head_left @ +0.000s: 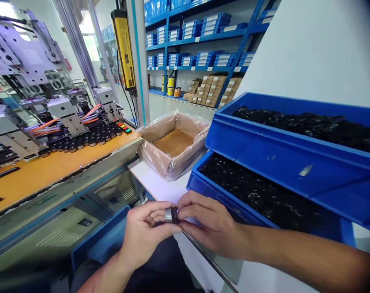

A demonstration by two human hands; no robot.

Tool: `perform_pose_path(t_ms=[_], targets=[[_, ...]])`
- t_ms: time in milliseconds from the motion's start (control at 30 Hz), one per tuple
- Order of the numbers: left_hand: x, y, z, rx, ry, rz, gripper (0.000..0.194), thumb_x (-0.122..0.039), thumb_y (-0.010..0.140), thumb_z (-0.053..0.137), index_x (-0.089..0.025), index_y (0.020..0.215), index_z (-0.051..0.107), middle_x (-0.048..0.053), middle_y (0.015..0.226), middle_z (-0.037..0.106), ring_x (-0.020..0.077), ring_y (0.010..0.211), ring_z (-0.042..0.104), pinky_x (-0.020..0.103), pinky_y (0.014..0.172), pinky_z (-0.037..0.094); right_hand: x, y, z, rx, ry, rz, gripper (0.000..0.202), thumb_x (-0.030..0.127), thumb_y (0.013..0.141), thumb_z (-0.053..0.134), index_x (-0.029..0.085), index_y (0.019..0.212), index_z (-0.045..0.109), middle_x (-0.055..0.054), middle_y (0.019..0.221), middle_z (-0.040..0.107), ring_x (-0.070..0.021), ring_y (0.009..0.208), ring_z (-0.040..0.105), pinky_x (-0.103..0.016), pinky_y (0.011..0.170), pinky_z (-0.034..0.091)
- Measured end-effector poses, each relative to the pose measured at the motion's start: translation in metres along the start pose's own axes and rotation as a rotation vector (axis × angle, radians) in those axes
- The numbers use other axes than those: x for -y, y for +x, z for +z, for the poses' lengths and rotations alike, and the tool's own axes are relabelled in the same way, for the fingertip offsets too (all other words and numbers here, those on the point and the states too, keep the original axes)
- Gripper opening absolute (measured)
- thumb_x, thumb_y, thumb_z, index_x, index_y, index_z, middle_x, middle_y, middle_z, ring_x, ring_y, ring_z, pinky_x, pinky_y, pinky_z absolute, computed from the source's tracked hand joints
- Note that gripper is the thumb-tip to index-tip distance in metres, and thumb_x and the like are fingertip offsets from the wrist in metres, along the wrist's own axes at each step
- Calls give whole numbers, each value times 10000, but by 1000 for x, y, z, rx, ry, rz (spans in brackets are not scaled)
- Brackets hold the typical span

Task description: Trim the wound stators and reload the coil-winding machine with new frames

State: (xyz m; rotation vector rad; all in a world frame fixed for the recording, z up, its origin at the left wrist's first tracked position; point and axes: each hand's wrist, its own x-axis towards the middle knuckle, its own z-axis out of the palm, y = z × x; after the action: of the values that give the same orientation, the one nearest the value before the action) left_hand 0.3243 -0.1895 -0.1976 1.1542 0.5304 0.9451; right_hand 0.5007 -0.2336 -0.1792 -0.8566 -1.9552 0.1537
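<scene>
At three o'clock, blue was shown by the upper bin [283, 156], black by its pieces [310, 124]. Plain orange was seen on the bench top [65, 165] at nine, yellow and black on the upright device [125, 53] at eleven. Silver and black were borne by the cylindrical part [172, 215] at six.

Blue shelving [166, 40] holds blue trays [215, 24] and brown boxes [205, 89].
</scene>
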Motion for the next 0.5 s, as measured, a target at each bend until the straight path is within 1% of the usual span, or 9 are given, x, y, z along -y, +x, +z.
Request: perform_pose_path(t_ms=[100, 167, 267, 333, 433, 500], targets=[[-1, -2, -1, -9, 68, 45, 451, -12, 598, 849, -300, 941, 788, -21, 865, 810, 117, 749, 758, 131, 723, 591, -1, 1, -1, 19, -29, -58, 95, 61, 896, 558, 123, 907, 629, -79, 853, 629, -129, 795, 620, -210, 705, 546], [-3, -3, -3, -7, 106, 73, 447, -12, 615, 837, -302, 952, 786, -21, 873, 809, 119, 752, 758, 137, 728, 592, -1, 1, -1, 19, -54, -77, 106, 52, 892, 560, 118, 944, 624, -84, 877, 641, -130, 819, 627, -211, 733, 550], [-5, -6, -5, -10, 151, 109, 448, -5, 621, 828, -290, 964, 783, -11, 890, 808, 132, 758, 760, 157, 734, 600, -1, 0, -2, -10, -90, -81, 146, 68, 891, 588, 118, 1028, 599, -86, 924, 634, -135, 866, 627, -227, 765, 560], [-6, -7, -5, -17, 183, 136, 451, 6, 607, 830, -274, 958, 785, -11, 869, 807, 128, 733, 757, 153, 713, 599, -2, -1, -2, -10, -128, -98, 185, 75, 895, 588, 122, 1074, 589, -99, 981, 619, -134, 866, 617, -232, 740, 563], [-8, -8, -4, -11, 222, 157, 458, 13, 599, 830, -264, 962, 786, -20, 834, 802, 112, 705, 746, 139, 698, 591, -2, -2, -3, 5, -188, -135, 176, 100, 914, 579, 129, 1087, 590, -124, 1072, 606, -132, 875, 608, -225, 704, 559], [-8, -8, -4, 1, 209, 148, 472, 14, 600, 829, -271, 973, 784, -31, 806, 798, 103, 692, 741, 130, 689, 586, -2, -2, -4, 12, -211, -153, 156, 138, 931, 578, 127, 1086, 586, -131, 1086, 613, -139, 900, 612, -228, 710, 561]])
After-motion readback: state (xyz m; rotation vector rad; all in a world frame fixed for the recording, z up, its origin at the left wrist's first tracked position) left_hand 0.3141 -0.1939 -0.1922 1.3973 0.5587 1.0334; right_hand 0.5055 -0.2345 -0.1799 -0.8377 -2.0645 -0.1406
